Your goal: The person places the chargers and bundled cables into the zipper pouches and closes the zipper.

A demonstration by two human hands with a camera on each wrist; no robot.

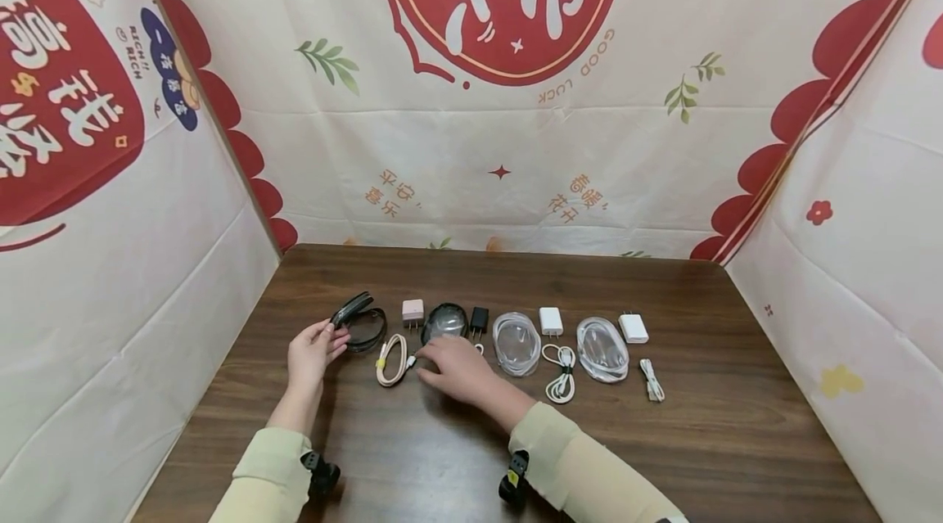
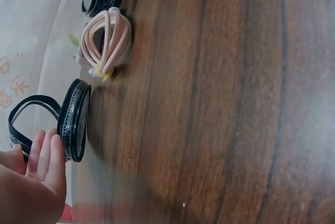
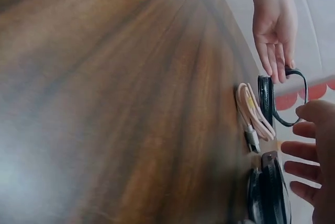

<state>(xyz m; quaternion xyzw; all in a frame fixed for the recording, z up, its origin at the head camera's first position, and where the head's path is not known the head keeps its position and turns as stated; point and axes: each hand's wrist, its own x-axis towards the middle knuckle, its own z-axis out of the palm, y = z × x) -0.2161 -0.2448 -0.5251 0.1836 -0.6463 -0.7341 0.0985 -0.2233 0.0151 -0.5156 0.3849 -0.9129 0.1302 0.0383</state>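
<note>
My left hand point(image 1: 311, 353) pinches the raised lid of a round, clear, black-rimmed zip case point(image 2: 75, 120) at the left of the row. The lid point(image 2: 42, 99) stands up from the base, so the case gapes. Just right of it lies a coiled pale pink cable point(image 2: 111, 41) with a yellow tie. My right hand point(image 1: 464, 369) reaches in from the right, close to the cable's plug and in front of a second black-rimmed case point(image 1: 446, 317). In the right wrist view its fingers point(image 3: 302, 170) are spread and hold nothing.
Along the back stand a pink charger point(image 1: 412, 310), a black charger point(image 1: 480, 318) and white chargers point(image 1: 549, 320) point(image 1: 633, 328). Between them lie clear white-rimmed cases point(image 1: 516, 344) point(image 1: 602, 349), a coiled white cable point(image 1: 563, 382) and a bundled white cable point(image 1: 651, 382). Printed cloth walls surround the wooden table point(image 1: 412, 457).
</note>
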